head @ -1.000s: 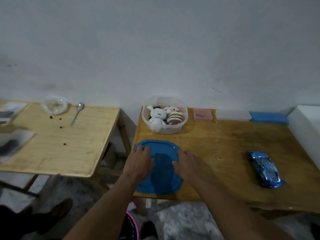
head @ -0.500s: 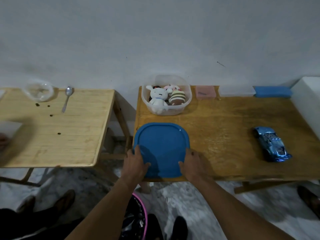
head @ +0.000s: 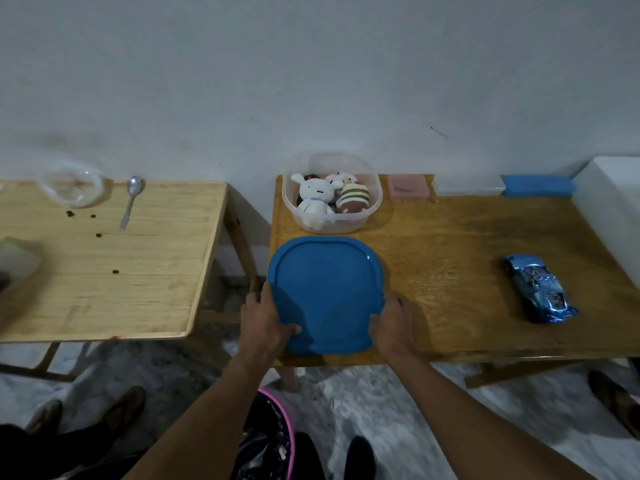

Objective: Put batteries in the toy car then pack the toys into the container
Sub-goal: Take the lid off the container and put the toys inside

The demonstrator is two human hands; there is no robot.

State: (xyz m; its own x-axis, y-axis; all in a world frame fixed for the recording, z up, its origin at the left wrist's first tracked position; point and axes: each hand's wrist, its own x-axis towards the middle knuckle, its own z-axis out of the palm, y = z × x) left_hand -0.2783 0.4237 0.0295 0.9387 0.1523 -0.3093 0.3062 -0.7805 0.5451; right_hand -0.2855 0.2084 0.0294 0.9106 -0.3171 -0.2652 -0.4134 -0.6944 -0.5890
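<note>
A blue square lid point(head: 325, 289) lies at the near left corner of the darker wooden table point(head: 457, 271). My left hand point(head: 265, 322) grips its near left edge, thumb on top. My right hand point(head: 391, 322) grips its near right edge the same way. Behind the lid stands a clear plastic container point(head: 372, 206) holding a white rabbit toy point(head: 313, 199), a striped toy point(head: 353, 199) and other small toys partly hidden. The shiny blue toy car point(head: 538, 289) lies on the table's right side, apart from both hands.
A pink box point(head: 408, 187), a clear flat box point(head: 465, 185) and a blue box point(head: 536, 185) line the back wall; a white block point(head: 613, 209) sits far right. The lighter left table point(head: 104, 265) carries a spoon point(head: 131, 199) and a clear bowl point(head: 72, 183). Shoes and a pink-rimmed bin point(head: 277, 431) are below.
Both hands slid from the top of the blue lid back to its near edge and closed on it. The camera tilted down, so the table sits higher in view.
</note>
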